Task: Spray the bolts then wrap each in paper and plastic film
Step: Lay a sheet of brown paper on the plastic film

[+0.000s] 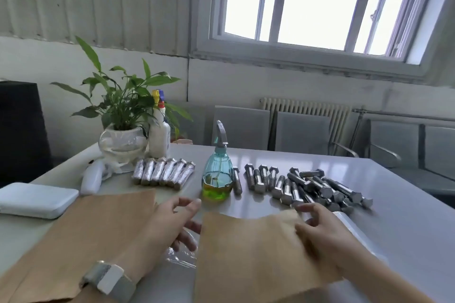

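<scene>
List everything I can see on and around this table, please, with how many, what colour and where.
wrapped bolts: six, silvery film, in a row beside the plant
bare bolts: a pile, too many to count, steel grey, right of the sprayer
spray bottle: one, blue-green with yellow-green liquid, table centre
brown paper sheets: two, tan, near edge, the other at left
plastic film: one clear piece, between the sheets
potted plant: one, green, in a clear bowl, far left
white bottle: one, yellow and blue cap, behind the plant
white pad: one, left edge
chairs: grey, behind the table
radiator: one, white, under the window
left hand: open, beside the film
right hand: open, on the right sheet
</scene>
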